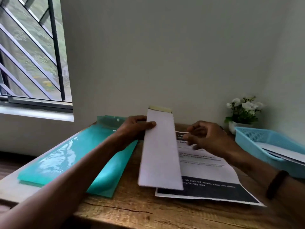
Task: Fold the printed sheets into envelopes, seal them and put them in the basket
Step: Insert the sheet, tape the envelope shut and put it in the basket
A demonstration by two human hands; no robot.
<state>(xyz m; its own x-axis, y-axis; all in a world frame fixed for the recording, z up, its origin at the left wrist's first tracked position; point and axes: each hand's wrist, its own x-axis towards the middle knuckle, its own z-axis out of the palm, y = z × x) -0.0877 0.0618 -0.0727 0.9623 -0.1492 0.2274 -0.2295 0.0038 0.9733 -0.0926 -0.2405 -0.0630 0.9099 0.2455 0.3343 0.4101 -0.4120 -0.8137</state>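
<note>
My left hand (134, 128) grips a long white envelope (160, 152) by its left edge and holds it above the table, flap end pointing away from me; a yellowish strip shows at the far end. Under it lies a printed sheet (209, 176) with dark bands, flat on the wooden table (132, 212). My right hand (208, 138) hovers over the top of that sheet, fingers loosely curled and holding nothing. At the right edge stands a light blue basket (257, 139) with white paper inside.
A teal plastic folder (69, 156) lies on the left of the table, partly on a white board. A small white pot of white flowers (244, 113) stands at the back right, against the wall. A barred window is at the upper left.
</note>
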